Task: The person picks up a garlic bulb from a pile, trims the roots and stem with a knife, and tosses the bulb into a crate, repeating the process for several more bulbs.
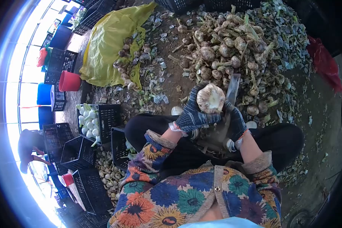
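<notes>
My left hand [195, 112], in a dark striped glove, is closed around a large garlic bulb [211, 98] whose pale root face shows. Close against the bulb's right side is my right hand [235, 121], gloved the same way, with its fingers wrapped round a knife. The wide metal blade [233, 88] points up and away from me, beside the bulb. Beyond both hands lies a big heap of unpeeled garlic [224, 47] with stalks. Part of the knife's handle is hidden by my right hand.
A yellow sheet [110, 47] lies at the upper left. A black crate [109, 119] holds white peeled bulbs [89, 123], with loose bulbs [109, 173] below it. A red bucket [69, 81] and more crates stand farther left, near another person [28, 148]. Leaf scraps [287, 34] lie at the upper right.
</notes>
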Demonstrator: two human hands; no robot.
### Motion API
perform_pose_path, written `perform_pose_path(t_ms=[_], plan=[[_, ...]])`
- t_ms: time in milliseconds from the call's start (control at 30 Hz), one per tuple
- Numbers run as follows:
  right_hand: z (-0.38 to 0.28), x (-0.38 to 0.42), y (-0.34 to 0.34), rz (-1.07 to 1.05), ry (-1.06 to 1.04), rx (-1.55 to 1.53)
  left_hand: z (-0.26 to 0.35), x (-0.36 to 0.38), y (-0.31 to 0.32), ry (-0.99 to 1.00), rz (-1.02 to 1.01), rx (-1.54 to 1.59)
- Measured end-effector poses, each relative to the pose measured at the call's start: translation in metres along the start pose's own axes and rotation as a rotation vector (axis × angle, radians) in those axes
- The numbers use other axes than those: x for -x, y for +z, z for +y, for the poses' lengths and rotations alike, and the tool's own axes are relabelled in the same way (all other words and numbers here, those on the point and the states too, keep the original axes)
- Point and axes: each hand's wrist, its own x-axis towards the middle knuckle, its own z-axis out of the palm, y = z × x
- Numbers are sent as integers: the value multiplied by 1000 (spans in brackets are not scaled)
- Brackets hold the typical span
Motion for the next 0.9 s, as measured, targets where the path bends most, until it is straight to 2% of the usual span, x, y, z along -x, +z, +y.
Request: perform_pose_path(t_ms=[33, 167, 200, 300, 333, 367, 433, 467, 533, 567, 600, 700, 733, 800, 867, 900], plan=[[-1, -2, 3, 15, -46, -40, 0, 3, 3, 43, -7, -85], [-1, -24, -29, -63, -177, -40, 11, 5, 13, -161, 67, 116], [1, -25, -26, -86, -342, 32, 8, 5, 17, -265, 168, 253], [-7, 0, 1, 190, -505, 640, -22, 4, -9, -726, 170, 751], [-4, 0, 4, 173, -608, 811, -28, 5, -12, -637, 141, 720], [0, -1, 0, 130, -608, 845, -35, 6, -15, -547, 117, 691], [5, -4, -2, 40, -608, 915, -23, 12, -7, -517, 316, 557], [0, 1, -3, 55, -596, 982, -18, 12, -5, -486, 363, 549], [-5, 5, -19, 145, -487, 920, -13, 14, -1, -423, 463, 542], [-8, 7, -25, 189, -438, 890, -12, 12, -2, -424, 458, 498], [-6, 13, -26, 157, -504, 761, -10, 11, -6, -426, 456, 454], [-9, 31, -36, 217, -353, 1286, -13, 12, -15, -454, 426, 324], [-6, 32, -43, 205, -346, 1352, -16, 14, -19, -441, 389, 258], [-3, 26, -58, 32, -436, 1425, -22, 15, -24, -390, 295, 179], [-3, 25, -65, -27, -334, 1380, -24, 18, -27, -381, 245, 152], [-10, 26, -57, 0, -190, 1300, -20, 16, -26, -373, 222, 138]])
